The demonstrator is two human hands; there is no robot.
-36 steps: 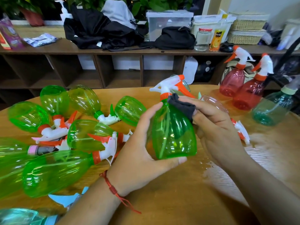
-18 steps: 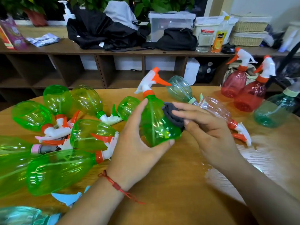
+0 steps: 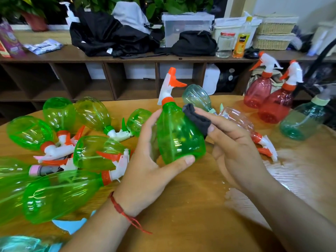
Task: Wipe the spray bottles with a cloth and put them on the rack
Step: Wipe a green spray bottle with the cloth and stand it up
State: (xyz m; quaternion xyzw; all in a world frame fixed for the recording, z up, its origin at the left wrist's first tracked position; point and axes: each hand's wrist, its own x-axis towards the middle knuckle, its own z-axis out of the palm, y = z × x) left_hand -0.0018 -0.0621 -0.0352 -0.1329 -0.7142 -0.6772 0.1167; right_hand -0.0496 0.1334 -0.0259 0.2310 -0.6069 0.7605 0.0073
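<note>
Spray bottles (image 3: pixel 99 151) strewn across wooden table (image 3: pixel 190 211), shelving (image 3: pixel 127 60) behind

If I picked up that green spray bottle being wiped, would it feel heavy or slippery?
Probably light: the green spray bottle looks see-through and empty, and the left hand holds it by thumb and fingers alone. Possibly slippery: its plastic is glossy and the table nearby looks wet. Laid down, its rounded body would likely roll.

Black clothing (image 3: pixel 109 37) lies left of a glass jar (image 3: pixel 225 44) and juice bottle (image 3: pixel 241 42).
</note>
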